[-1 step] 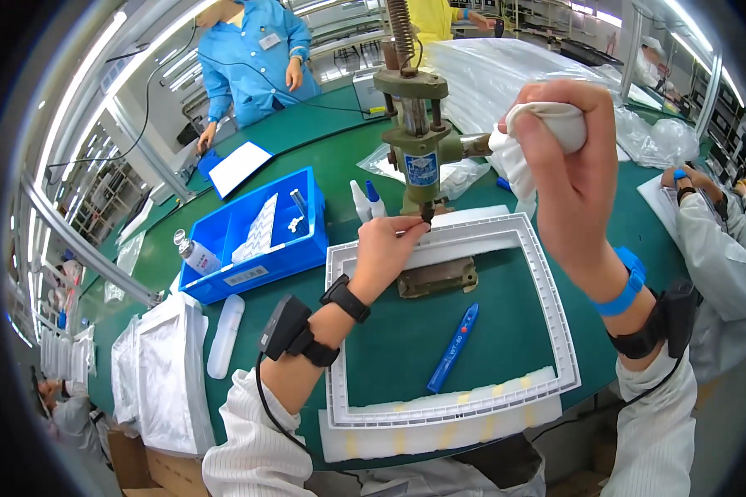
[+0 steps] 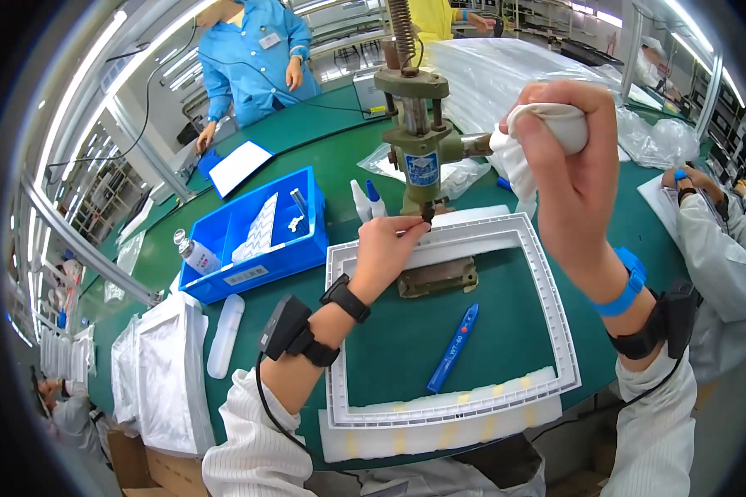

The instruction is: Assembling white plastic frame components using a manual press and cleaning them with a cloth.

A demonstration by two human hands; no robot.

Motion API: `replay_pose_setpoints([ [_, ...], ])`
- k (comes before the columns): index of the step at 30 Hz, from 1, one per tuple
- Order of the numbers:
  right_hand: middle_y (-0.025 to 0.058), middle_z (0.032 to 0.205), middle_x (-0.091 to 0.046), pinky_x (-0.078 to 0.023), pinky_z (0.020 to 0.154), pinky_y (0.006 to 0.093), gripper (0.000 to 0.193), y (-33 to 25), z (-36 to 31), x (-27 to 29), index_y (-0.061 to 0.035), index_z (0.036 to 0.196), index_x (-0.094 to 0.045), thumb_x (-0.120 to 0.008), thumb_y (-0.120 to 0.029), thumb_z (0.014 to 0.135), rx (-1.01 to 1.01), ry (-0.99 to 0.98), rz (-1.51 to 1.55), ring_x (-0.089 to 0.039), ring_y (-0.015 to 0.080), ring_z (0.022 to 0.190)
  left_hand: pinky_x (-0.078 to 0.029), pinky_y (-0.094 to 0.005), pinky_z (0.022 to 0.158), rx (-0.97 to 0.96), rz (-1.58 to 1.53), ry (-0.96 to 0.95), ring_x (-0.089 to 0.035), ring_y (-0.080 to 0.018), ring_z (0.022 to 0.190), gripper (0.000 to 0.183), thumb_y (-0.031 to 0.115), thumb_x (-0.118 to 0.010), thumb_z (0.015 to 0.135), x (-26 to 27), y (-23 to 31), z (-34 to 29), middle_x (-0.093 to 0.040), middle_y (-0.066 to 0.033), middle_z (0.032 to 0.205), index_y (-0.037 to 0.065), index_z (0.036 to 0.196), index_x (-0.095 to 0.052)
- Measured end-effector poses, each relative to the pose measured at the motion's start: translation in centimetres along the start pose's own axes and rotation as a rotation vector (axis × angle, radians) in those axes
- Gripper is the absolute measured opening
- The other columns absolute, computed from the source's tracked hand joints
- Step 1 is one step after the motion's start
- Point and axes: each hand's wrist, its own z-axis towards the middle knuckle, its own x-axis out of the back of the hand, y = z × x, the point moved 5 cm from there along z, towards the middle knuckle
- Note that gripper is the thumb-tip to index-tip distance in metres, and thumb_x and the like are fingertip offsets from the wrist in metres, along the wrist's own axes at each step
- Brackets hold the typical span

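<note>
A white plastic frame lies on the green table. Its far side is under a green hand-lever press. My left hand is at the frame's far rail, thumb and forefinger pinched just under the press's dark tip; what they hold, if anything, is hidden. Raised on the right, my right hand is closed around the press's lever handle, which is wrapped in white cloth. Inside the frame lie a blue pen-shaped tool and a worn metal block. White foam supports the frame's near side.
A blue divided bin at left holds a bottle and small white parts. Two small squeeze bottles stand beside the press. Bagged white frames and a white case lie left. Co-workers, including one in blue, are around the table.
</note>
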Motion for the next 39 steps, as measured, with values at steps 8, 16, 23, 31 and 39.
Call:
replay_pose_setpoints([
  [8,0.0116,0.098,-0.059,-0.049,0.076,0.0273,0.022,-1.0,-2.9,0.6,-0.0016,0.104,-0.05,-0.061,0.006,0.086,0.091,-0.041,-0.035,-0.059,0.0153,0.085,-0.054,-0.0313,0.069,0.018,0.022,-0.012,-0.071,-0.0245,0.072,0.024,0.02,-0.072,0.083,-0.2,0.2,0.0,-0.073,-0.0186,0.085,0.0,0.096,-0.074],
  [16,0.0144,0.097,-0.06,-0.051,0.081,0.034,0.026,-1.5,-4.9,1.0,-0.0024,0.1,-0.05,-0.061,0.011,0.08,0.119,-0.132,-0.002,-0.062,0.0223,0.088,-0.053,-0.03,0.068,0.037,0.007,-0.012,-0.07,-0.019,0.07,0.026,0.019,-0.072,0.084,-0.2,0.1,-0.1,-0.073,-0.0185,0.086,-0.003,0.098,-0.073],
  [23,0.0104,0.089,-0.06,-0.049,0.094,0.0489,0.024,-2.1,-7.6,1.4,-0.0053,0.091,-0.054,-0.062,0.008,0.072,0.087,-0.235,-0.117,-0.064,0.0285,0.089,-0.053,-0.031,0.068,0.009,0.025,-0.011,-0.07,-0.0235,0.07,0.025,0.019,-0.073,0.082,-0.2,0.2,-0.1,-0.073,-0.0181,0.084,-0.003,0.095,-0.073],
  [31,0.0098,0.09,-0.06,-0.05,0.09,0.0445,0.022,-2.3,-6.6,1.6,-0.0041,0.091,-0.054,-0.06,0.007,0.072,0.106,-0.294,-0.126,-0.063,0.0273,0.087,-0.053,-0.0315,0.069,-0.012,-0.021,-0.003,-0.07,-0.0257,0.072,0.025,0.019,-0.073,0.082,-0.6,0.1,-0.1,-0.072,-0.0185,0.084,-0.003,0.093,-0.073],
  [39,0.0049,0.088,-0.059,-0.044,0.068,0.0219,0.011,-1.3,-0.5,0.7,-0.002,0.094,-0.055,-0.055,0.0,0.084,-0.3,-0.113,0.076,-0.052,0.007,0.077,-0.053,-0.0305,0.066,-0.013,-0.008,0.003,-0.07,-0.0245,0.069,0.024,0.018,-0.073,0.083,-0.6,-0.2,-0.1,-0.072,-0.0182,0.083,-0.003,0.095,-0.073],
])
